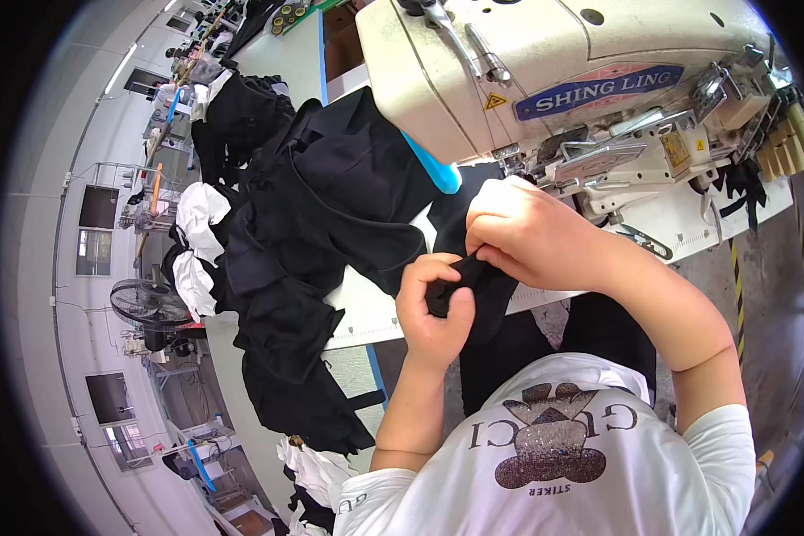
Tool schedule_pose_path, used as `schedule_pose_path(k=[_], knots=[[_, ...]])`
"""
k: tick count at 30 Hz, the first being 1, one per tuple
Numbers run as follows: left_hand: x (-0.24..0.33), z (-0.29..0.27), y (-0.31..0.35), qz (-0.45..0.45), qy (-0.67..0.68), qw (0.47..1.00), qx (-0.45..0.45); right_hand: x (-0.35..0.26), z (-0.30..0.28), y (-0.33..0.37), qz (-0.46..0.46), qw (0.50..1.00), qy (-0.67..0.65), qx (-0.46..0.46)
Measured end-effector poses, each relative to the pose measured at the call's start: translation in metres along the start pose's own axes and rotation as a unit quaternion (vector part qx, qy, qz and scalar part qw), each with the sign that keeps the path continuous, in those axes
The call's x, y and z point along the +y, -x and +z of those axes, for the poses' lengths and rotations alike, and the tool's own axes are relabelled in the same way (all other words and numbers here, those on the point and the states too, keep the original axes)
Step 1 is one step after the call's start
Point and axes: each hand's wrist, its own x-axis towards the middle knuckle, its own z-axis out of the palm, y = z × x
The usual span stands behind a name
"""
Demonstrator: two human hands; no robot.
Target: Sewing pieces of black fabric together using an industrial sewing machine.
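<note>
At the far left, a black-caged fan (150, 304) was seen beside bundled white cloth (198, 223). Next, a large heap of black fabric (330, 201) was piled across the white counter (362, 313), with its lower folds spilled past the near edge. Between heap and hands, a narrow strip of counter was left bare along that edge. By the left hand (433, 308), with thumb and fingers curled, a black cloth piece (493, 288) was gripped close to the edge; its lower end could not be told from the dark trousers below. The same piece was pinched by the right hand (514, 223), set just below the needle area of the cream sewing machine (473, 80), by which room above was limited. Farther right, a bare counter strip was bounded by machine parts, and black fabric scraps (743, 188) were hung near its right end.
</note>
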Motion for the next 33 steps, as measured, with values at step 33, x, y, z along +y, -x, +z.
schedule_pose_path(k=[33], knots=[[0.0, 0.038, -0.1, 0.162, -0.197, 0.961, -0.103, -0.013, -0.021, 0.028, -0.054, 0.939, 0.267, 0.208]])
